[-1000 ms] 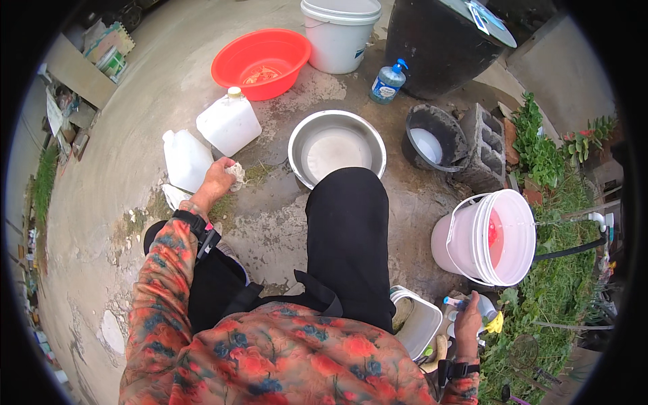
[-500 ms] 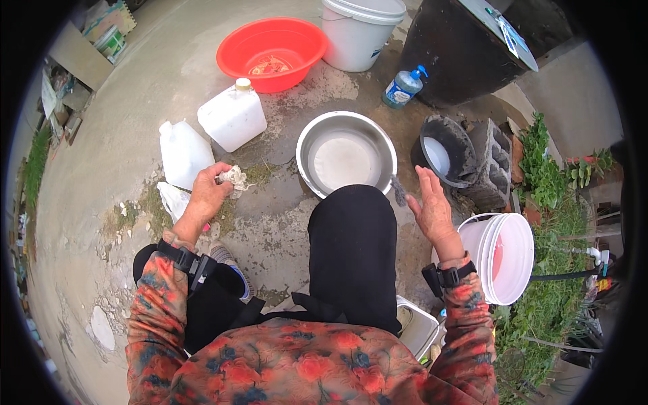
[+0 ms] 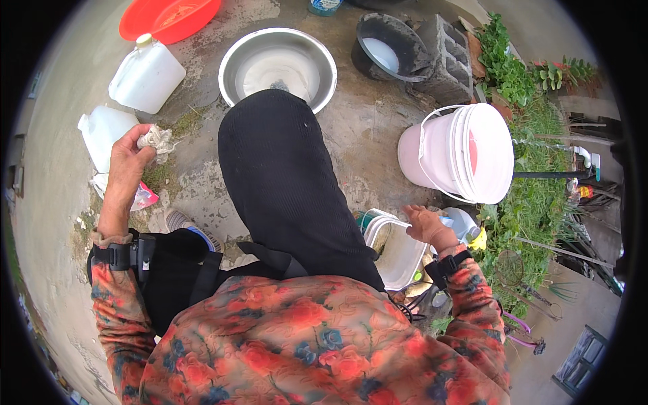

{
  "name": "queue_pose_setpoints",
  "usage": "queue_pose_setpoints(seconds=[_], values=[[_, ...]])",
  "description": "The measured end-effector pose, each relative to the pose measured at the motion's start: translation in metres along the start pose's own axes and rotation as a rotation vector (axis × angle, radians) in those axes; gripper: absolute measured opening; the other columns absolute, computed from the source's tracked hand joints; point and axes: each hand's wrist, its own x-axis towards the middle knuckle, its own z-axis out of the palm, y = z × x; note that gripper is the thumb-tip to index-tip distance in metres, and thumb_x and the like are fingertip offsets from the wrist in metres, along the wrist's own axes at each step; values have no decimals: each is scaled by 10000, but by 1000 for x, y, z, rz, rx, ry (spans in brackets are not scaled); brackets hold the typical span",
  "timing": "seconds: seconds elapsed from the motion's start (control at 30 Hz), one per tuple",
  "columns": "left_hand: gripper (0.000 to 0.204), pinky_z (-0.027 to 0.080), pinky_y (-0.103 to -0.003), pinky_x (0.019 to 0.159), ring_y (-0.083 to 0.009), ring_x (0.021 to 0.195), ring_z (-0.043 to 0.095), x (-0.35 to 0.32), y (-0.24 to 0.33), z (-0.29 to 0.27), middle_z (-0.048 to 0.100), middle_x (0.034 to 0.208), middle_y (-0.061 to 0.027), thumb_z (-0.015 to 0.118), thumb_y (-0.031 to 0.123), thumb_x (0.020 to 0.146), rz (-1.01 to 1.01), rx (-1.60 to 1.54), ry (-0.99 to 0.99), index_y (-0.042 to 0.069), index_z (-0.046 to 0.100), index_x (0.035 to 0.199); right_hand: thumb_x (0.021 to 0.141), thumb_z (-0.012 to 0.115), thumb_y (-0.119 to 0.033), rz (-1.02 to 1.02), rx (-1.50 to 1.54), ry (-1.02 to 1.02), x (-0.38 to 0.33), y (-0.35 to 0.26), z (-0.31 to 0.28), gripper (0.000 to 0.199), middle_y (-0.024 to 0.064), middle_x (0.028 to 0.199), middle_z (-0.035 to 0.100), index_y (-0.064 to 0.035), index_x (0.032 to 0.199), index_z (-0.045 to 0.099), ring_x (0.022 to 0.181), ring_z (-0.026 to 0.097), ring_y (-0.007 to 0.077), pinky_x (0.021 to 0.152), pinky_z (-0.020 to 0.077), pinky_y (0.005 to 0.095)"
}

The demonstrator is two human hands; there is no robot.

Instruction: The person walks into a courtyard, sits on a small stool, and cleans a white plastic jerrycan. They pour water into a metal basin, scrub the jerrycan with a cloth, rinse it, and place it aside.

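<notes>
My left hand (image 3: 123, 169) is closed on a crumpled off-white cloth (image 3: 158, 140), held up beside the white plastic jugs. My right hand (image 3: 430, 227) has its fingers stretched out and seems to hold nothing. It is over the right edge of a white square tub (image 3: 391, 253), next to my right thigh; whether it touches the rim I cannot tell. Beyond my knee stands a metal basin (image 3: 229, 74) with cloudy whitish liquid. A small grey fuzzy wad (image 3: 279, 86) shows in it, partly cut off by the knee.
Two white jugs (image 3: 148, 77) stand left of the basin, with a red tub (image 3: 169, 20) behind. A black bucket (image 3: 364, 57) leans near a concrete block (image 3: 445, 61). A pinkish-white pail (image 3: 432, 148) lies tilted at right, beside grass. A light-blue bottle (image 3: 462, 223) is behind my right hand.
My view has turned down and to the right. My right hand has moved from beside the basin back to the square tub. The grey wad has gone from near that hand into the basin.
</notes>
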Motion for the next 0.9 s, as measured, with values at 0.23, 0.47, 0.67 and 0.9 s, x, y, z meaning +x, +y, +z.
queue_pose_setpoints(seconds=[0.23,0.47,0.67,0.9], values=[[381,411,-196,620,-33,688,489,5,-15,-4,592,834,52,533,-89,791,-21,-12,-23,16,631,1145,827,619,-193,79,53,-32,-11,51,87,346,190,1041,672,-80,1152,591,975,653,378,853,521,478],[369,404,-194,610,-32,679,475,1,-15,-7,572,813,57,529,-97,789,-3,6,-2,6,628,1129,882,512,-165,102,-155,-65,13,55,80,231,141,915,704,-117,1082,618,863,688,329,746,553,446],[357,405,-195,603,-39,669,473,2,-12,-8,572,805,56,526,-95,780,-13,96,9,3,625,1109,899,470,-136,88,-237,45,50,70,33,241,151,890,707,-100,1033,667,856,691,329,741,553,430],[339,427,-205,628,-44,707,511,2,-15,-8,601,834,39,524,-94,778,-2,101,20,-3,627,1089,892,490,-90,156,-330,-120,78,82,28,243,153,1010,702,-89,1050,675,990,669,327,855,543,415]])
